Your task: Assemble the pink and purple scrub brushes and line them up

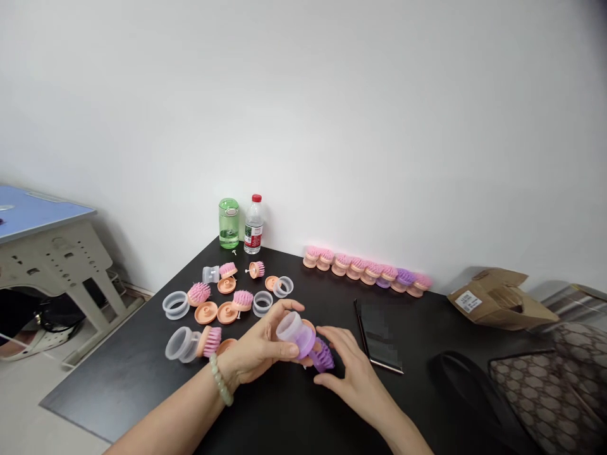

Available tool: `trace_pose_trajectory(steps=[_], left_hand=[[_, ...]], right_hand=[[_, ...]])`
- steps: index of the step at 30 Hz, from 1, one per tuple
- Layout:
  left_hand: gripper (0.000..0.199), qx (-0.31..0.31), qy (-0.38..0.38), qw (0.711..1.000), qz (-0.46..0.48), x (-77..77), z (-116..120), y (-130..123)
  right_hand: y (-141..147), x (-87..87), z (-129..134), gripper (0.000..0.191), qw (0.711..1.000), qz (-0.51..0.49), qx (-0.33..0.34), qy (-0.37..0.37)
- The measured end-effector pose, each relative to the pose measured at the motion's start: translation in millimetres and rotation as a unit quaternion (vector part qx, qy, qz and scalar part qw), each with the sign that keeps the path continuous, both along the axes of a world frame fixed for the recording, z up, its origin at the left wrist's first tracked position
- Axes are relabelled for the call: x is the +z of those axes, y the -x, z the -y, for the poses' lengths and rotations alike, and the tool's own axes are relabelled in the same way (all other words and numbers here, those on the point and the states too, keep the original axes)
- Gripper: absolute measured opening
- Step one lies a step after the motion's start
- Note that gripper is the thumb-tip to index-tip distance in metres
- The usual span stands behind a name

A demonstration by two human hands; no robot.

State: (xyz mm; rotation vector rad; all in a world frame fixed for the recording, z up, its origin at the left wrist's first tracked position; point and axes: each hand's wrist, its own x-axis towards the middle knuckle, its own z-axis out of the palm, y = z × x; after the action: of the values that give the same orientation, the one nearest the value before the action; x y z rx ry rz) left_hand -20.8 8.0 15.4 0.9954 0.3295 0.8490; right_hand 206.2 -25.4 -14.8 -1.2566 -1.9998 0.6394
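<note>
My left hand [265, 347], with a pale green bead bracelet on its wrist, is closed around a translucent plastic cup-shaped part [288, 325] with a purple disc [306, 341] against its base. A purple brush head [324, 356] with soft bristles is beside the disc, at the left fingertips. Part of an orange piece [309, 326] shows behind the disc. My right hand [348, 363] curves around the brush head with thumb and fingers apart; whether a fingertip touches it is unclear.
Left of my hands lie pink brush heads [199, 293], orange discs [206, 313] and clear rings [175, 305]. Several finished-looking brushes [355, 268] line the wall. A green cup [229, 224], water bottle [253, 227], dark tablet-like device [382, 335], cardboard box [497, 300] and patterned bag [545, 385] surround them.
</note>
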Motion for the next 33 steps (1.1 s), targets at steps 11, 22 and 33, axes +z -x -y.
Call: trace_pose_trajectory(steps=[11,22,33], left_hand=[[0.055,0.112,-0.245,0.948,-0.168,-11.2,4.4,-9.1],[0.055,0.101,-0.217,0.94,-0.244,0.8,4.1,-4.8],[0.062,-0.013,-0.246,0.949,-0.199,18.3,-6.4,20.7]], right_hand=[[19.2,4.7,17.3,0.051,0.993,-0.079,0.004,-0.082],[17.8,11.7,22.6,0.042,0.984,-0.043,0.025,-0.17],[-26.2,29.9,14.9,0.042,0.988,-0.153,0.012,-0.027]])
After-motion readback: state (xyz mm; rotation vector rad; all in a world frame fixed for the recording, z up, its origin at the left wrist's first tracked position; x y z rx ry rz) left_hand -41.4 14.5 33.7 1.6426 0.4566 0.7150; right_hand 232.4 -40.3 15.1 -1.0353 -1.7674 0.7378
